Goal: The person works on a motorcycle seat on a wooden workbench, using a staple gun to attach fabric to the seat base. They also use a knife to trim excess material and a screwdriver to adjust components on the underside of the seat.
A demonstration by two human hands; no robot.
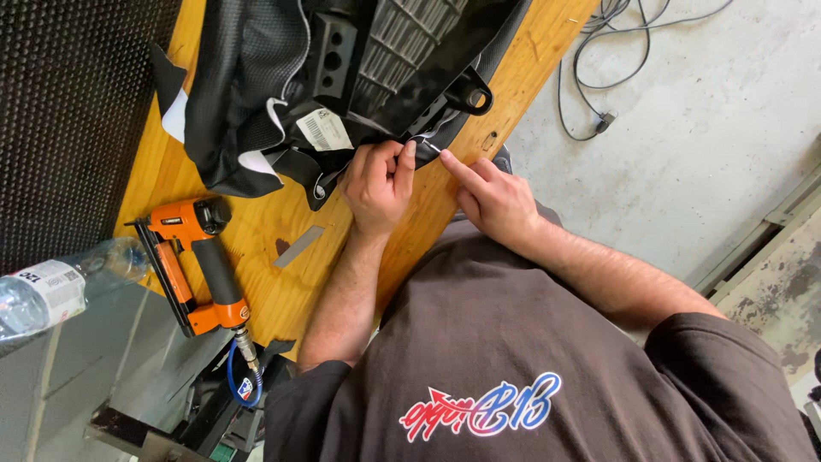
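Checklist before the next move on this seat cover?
1. Seat cover edge gripped: ok, left hand fingers pinch it.
2. Edge pressed onto black seat base: ok, right hand index fingertip is on it.
3. Pneumatic stapler reachable: ok, it lies unheld on the wooden bench, beside the left forearm.
4. Air hose attached: ok; pressure cannot tell.
5. Fingers clear of the edge: not ok.
6. Cover wrinkle-free: cannot tell.
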